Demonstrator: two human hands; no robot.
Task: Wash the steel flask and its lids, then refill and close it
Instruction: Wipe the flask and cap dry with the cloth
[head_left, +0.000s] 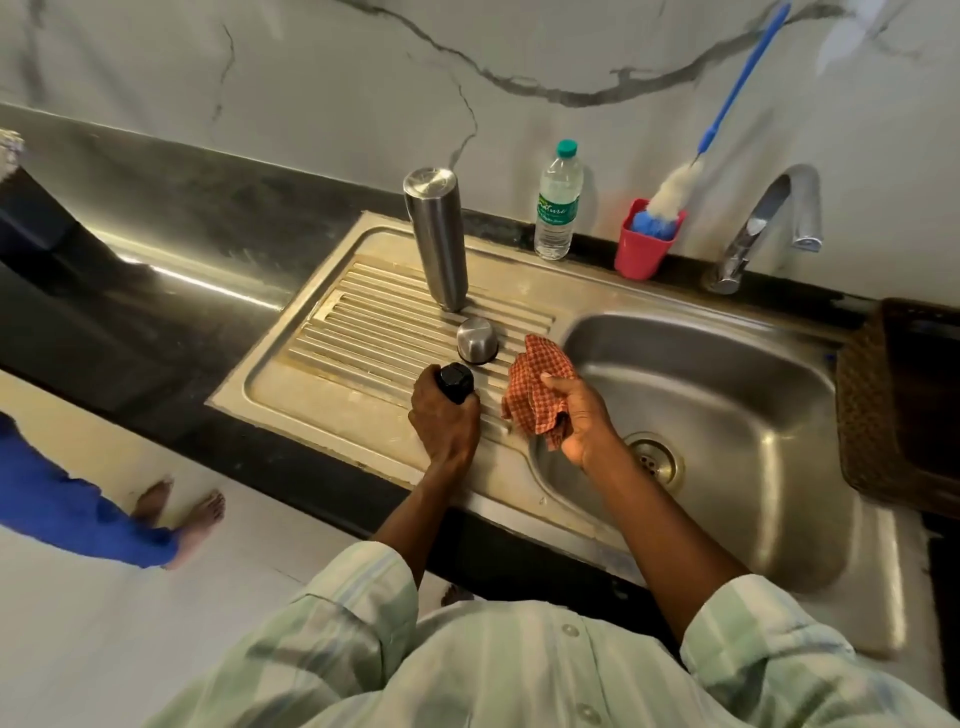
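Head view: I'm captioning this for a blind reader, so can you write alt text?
At a steel sink, the left hand grips a black lid over the drainboard while the right hand holds a checked cloth. A steel flask stands upside down on the drainboard beside a steel cap; a water bottle stands behind.

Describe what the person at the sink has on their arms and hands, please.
Both hands, the left hand and the right hand, are bare: no gloves, and no rings, watch or bangles that I can make out. The forearms are uncovered too. The sleeves belong to a loose, pale green shirt with broad whitish checks, and end near the elbows. Small round buttons run down its front.
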